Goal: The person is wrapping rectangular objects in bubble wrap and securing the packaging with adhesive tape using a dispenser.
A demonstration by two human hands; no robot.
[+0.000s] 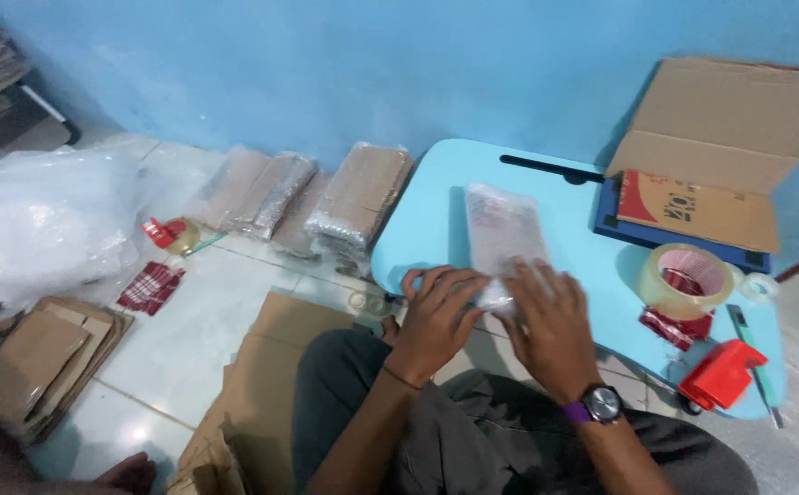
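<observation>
A bubble-wrapped parcel (504,240) lies lengthwise on the light blue lap desk (436,215), its near end at the desk's front edge and its far end pointing toward the middle of the top. The wrap already covers the whole parcel; judging by where the hands sit, the near end is the part being folded or pressed shut, and no tape shows on it yet.

The left hand (438,312) rests at the front edge with fingers spread and curled against the parcel's near left corner. The right hand (551,323), with a wristwatch on a purple strap, lies flat over the near right corner, fingers extended and pressing down rather than clenched. So the parcel's near end sits under and between the two sets of fingertips.

Toward the desk's right edge stand a roll of clear tape (686,280), a red tape dispenser (720,376) and a green-handled cutter (749,353); an open cardboard box (725,151) fills the far right corner. On the tiled floor, left of the desk, wrapped packages (358,197) lean by the blue wall, beside loose bubble wrap (47,220) and flattened cardboard (38,362).
</observation>
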